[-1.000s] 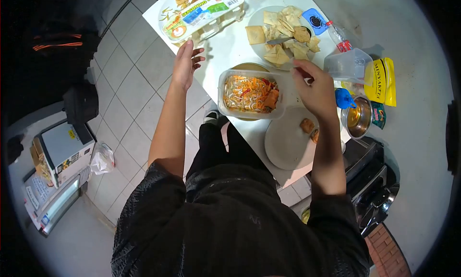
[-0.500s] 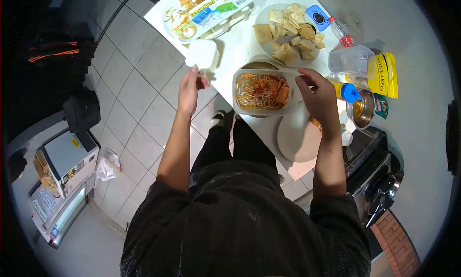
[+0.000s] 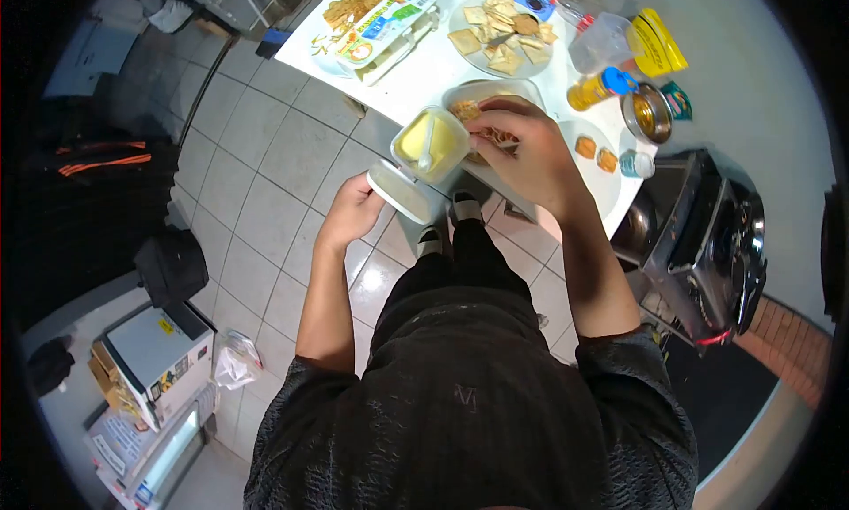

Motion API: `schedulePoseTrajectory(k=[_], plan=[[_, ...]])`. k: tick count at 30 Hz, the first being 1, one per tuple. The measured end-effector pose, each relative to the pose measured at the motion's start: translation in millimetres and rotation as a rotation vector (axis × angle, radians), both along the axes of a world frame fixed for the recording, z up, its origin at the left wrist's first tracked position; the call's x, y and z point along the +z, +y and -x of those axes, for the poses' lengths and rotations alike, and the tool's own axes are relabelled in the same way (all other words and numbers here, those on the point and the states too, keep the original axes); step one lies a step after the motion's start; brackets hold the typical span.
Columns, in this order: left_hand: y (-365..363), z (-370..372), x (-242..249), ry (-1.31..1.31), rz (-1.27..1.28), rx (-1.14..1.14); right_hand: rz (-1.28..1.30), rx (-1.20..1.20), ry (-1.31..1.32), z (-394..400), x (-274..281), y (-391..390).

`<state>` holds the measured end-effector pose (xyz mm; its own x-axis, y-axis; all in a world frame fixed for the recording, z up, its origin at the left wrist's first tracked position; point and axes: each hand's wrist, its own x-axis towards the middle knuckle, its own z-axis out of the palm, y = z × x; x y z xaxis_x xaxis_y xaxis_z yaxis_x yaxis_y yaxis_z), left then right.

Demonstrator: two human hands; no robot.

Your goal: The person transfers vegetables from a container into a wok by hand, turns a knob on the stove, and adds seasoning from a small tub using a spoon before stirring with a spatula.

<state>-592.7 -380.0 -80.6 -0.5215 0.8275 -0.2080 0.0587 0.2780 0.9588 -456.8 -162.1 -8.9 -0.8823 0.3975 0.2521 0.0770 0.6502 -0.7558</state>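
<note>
My left hand point(image 3: 352, 211) grips a small white tub point(image 3: 431, 144) by its hinged lid point(image 3: 396, 192), just off the near edge of the white table point(image 3: 424, 72). The tub is open, with yellow paste and a white spoon inside. My right hand point(image 3: 523, 153) reaches over the clear container of shredded noodle and vegetable mix point(image 3: 485, 93), fingers curled down at its near side beside the tub. The hand hides most of the mix, and what the fingertips hold is not visible.
Further back lie a plate of square wrappers point(image 3: 502, 31) and a seasoning set pack point(image 3: 378, 24). To the right are a plate with two fried pieces point(image 3: 594, 155), a blue-capped bottle point(image 3: 600, 86), a metal bowl point(image 3: 651, 112) and a black stove point(image 3: 707, 236). Tiled floor lies on the left.
My left hand picked up the small white tub, which now stands open beside the noodle container. My right hand moved down over that container. The view shifted back from the table.
</note>
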Motion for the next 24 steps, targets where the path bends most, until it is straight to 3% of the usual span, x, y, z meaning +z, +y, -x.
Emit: schedulePoseTrajectory(k=[4,6,10,18,24], plan=[[7,-21,17,0.026,-0.029,-0.14,-0.12,-0.048,-0.109,-30,11,-22],[17,-34,24,0.059,-0.081,-0.267,-0.402,-0.071,-0.17,-47,14,-26],[42,-62,40,0.085,-0.094,-0.501,-0.51,-0.156,-0.206,-93,12,-18],[96,-149,49,0.068,-0.133,-0.726,-0.573,-0.274,-0.191,-205,20,7],[134,-243,52,0.023,-0.133,-0.769,-0.591,-0.269,-0.191,-305,20,34]])
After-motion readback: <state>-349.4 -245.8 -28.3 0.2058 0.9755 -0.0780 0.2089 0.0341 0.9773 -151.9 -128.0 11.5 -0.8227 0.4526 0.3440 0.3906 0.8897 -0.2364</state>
